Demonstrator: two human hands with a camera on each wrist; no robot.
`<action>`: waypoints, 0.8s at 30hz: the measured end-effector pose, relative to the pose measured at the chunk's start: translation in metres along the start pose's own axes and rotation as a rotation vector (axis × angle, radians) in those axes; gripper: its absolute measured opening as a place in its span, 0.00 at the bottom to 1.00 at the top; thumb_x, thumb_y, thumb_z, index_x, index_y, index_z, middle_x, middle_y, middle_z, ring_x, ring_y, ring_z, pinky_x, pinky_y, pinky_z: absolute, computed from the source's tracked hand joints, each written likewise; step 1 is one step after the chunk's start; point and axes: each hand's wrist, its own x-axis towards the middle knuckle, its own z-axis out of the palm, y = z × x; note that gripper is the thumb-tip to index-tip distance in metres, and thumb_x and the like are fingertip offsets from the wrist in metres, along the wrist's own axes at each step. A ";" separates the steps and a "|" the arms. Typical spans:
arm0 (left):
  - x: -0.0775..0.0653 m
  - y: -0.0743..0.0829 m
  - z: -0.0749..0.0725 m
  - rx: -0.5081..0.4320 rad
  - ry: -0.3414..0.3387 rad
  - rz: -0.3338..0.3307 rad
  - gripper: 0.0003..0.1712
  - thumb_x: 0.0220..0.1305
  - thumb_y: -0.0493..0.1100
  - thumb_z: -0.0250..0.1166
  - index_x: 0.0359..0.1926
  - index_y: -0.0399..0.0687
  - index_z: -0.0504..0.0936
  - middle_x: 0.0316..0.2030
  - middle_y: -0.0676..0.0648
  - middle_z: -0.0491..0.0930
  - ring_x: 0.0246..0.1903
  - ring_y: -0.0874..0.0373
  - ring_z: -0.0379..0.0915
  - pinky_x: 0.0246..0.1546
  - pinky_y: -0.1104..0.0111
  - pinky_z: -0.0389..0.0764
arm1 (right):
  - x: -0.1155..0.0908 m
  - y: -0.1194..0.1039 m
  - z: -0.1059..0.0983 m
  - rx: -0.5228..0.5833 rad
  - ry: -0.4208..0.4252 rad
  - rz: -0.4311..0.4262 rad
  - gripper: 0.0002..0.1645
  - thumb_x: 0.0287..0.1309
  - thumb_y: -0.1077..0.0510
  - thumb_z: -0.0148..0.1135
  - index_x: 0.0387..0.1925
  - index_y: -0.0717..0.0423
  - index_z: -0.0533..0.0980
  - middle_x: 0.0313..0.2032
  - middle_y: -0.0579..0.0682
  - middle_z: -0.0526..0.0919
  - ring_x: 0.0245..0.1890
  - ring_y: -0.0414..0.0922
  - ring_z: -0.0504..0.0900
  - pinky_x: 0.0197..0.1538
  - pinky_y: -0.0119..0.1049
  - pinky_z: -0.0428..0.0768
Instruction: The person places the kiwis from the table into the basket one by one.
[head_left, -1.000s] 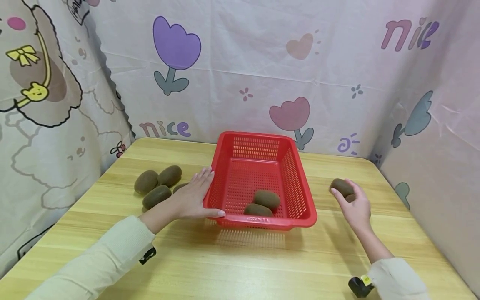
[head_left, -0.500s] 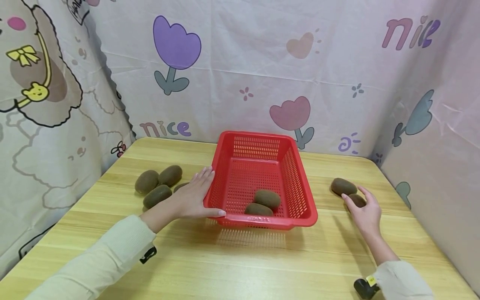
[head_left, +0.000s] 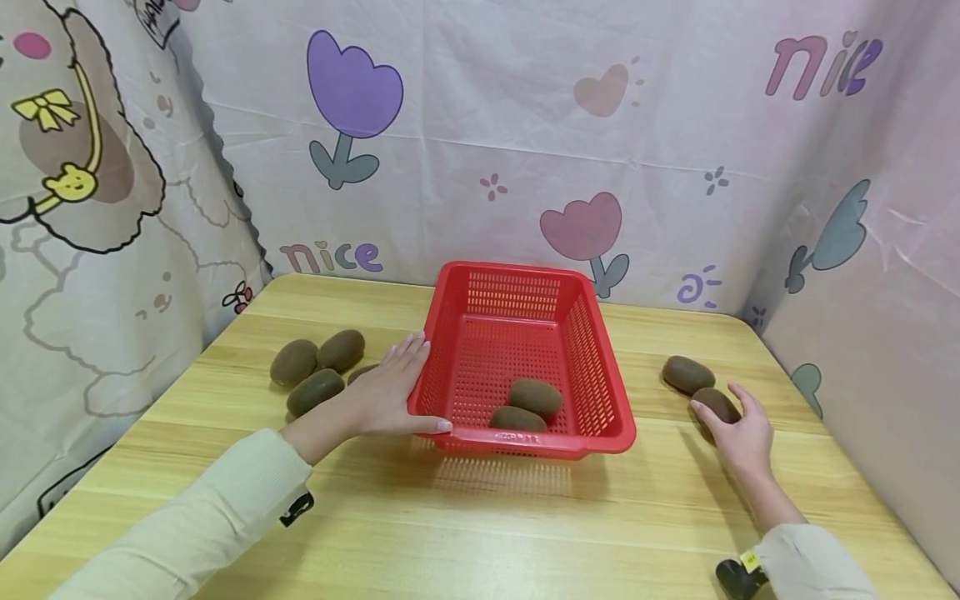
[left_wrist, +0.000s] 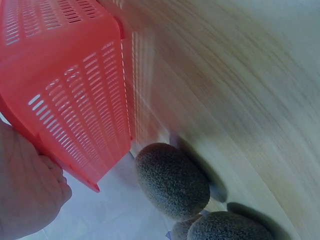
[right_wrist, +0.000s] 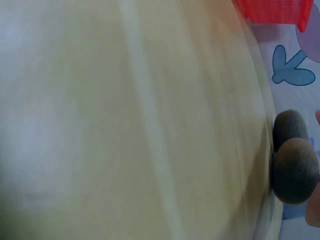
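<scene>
In the head view, my left hand (head_left: 382, 396) rests on the near left corner of a red plastic basket (head_left: 615, 392). Its fingers lie straight along the left rim and its thumb along the front rim. Two brown kiwis (head_left: 536, 398) lie inside the basket, near its front. To the right, my right hand (head_left: 744, 433) is spread around a kiwi (head_left: 718, 405) on the table. The thumb touches its near side, while the index finger stands a little off it. Another kiwi (head_left: 687, 375) lies just behind, touching it. The right hand's other fingers are mostly hidden.
Left of the basket, several loose kiwis (head_left: 315, 392) lie together on the wooden table (head_left: 480, 533), one partly hidden behind the left hand. A printed white curtain (head_left: 465, 150) hangs around the table's back and sides.
My right hand has left the farther kiwi and moved right and nearer, to the second kiwi, which now lies at a slightly different angle. My left hand and the basket stay put.
</scene>
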 end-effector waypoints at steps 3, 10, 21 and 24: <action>0.000 0.000 0.000 0.000 0.000 0.000 0.69 0.42 0.79 0.56 0.72 0.39 0.42 0.73 0.41 0.39 0.73 0.43 0.32 0.69 0.48 0.50 | 0.001 0.004 -0.001 -0.042 -0.038 0.030 0.44 0.54 0.52 0.63 0.66 0.66 0.56 0.65 0.71 0.57 0.67 0.66 0.54 0.67 0.58 0.56; 0.000 0.001 -0.001 -0.009 -0.006 -0.005 0.69 0.42 0.78 0.56 0.72 0.38 0.41 0.73 0.41 0.39 0.72 0.43 0.32 0.69 0.47 0.51 | 0.001 0.013 -0.001 -0.098 -0.092 0.076 0.46 0.55 0.51 0.61 0.67 0.68 0.53 0.64 0.73 0.57 0.64 0.68 0.57 0.64 0.59 0.59; 0.000 0.001 -0.002 -0.001 -0.008 -0.005 0.69 0.43 0.78 0.56 0.72 0.38 0.41 0.73 0.40 0.39 0.72 0.43 0.32 0.69 0.48 0.51 | 0.003 0.017 -0.001 -0.112 -0.083 0.100 0.42 0.53 0.56 0.61 0.65 0.69 0.57 0.62 0.74 0.61 0.61 0.68 0.61 0.63 0.58 0.62; -0.001 0.001 -0.002 -0.002 -0.005 0.002 0.68 0.44 0.78 0.56 0.72 0.38 0.41 0.73 0.40 0.39 0.72 0.43 0.33 0.69 0.48 0.50 | 0.002 0.018 -0.002 -0.105 -0.080 0.116 0.41 0.54 0.55 0.61 0.65 0.68 0.57 0.62 0.73 0.61 0.62 0.68 0.61 0.63 0.58 0.62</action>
